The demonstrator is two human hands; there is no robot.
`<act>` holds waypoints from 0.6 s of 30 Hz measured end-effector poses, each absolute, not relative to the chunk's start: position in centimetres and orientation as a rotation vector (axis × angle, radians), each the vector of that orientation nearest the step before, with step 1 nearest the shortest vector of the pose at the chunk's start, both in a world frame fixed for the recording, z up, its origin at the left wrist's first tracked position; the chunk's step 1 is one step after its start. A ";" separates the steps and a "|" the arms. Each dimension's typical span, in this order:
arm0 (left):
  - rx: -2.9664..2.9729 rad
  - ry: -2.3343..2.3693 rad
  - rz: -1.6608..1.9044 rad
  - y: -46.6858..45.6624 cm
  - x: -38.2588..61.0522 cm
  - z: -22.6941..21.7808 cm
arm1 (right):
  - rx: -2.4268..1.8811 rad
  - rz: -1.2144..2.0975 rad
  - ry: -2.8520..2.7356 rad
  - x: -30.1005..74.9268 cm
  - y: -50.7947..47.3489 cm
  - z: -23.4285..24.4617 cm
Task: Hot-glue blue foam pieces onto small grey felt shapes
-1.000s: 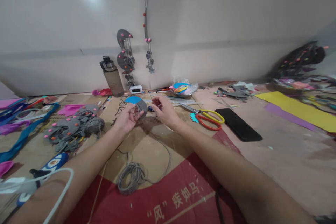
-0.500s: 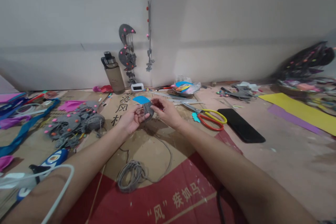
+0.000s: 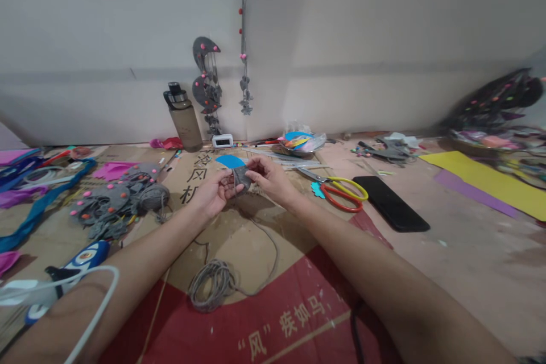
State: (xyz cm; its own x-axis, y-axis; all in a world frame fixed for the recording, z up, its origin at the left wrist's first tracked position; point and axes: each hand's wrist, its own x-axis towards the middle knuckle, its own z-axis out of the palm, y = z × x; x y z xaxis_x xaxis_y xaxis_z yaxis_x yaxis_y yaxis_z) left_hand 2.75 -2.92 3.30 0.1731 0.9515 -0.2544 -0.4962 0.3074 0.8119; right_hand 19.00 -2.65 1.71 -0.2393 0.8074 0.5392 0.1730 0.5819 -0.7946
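Note:
Above the cardboard, my left hand (image 3: 215,192) pinches the left side of a small grey piece with grey yarn across it (image 3: 241,178). Closed fingers of my right hand (image 3: 268,179) grip its upper right edge. Just behind the piece a rounded blue shape (image 3: 230,161) shows; whether it is joined to the grey piece I cannot tell. From below the hands a strand of yarn curves down to a loose coil of grey yarn (image 3: 210,285) on the cardboard.
Scissors (image 3: 343,193) with red and yellow handles lie right of my hands, beside a black phone (image 3: 390,203). A bottle (image 3: 185,122) stands at the wall near a small white display (image 3: 222,141). Grey felt pieces with pompoms (image 3: 115,199) lie left. A white cable (image 3: 100,307) crosses my left forearm.
Both hands keep hold of the grey piece, with only slight shifts of the fingers. The hanging pompom string at the wall has swung and turned slightly.

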 end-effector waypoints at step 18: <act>0.680 0.864 1.118 -2.6 2.7 3.0 | -0.848 0.545 -1.700 18.8 -3.0 1.6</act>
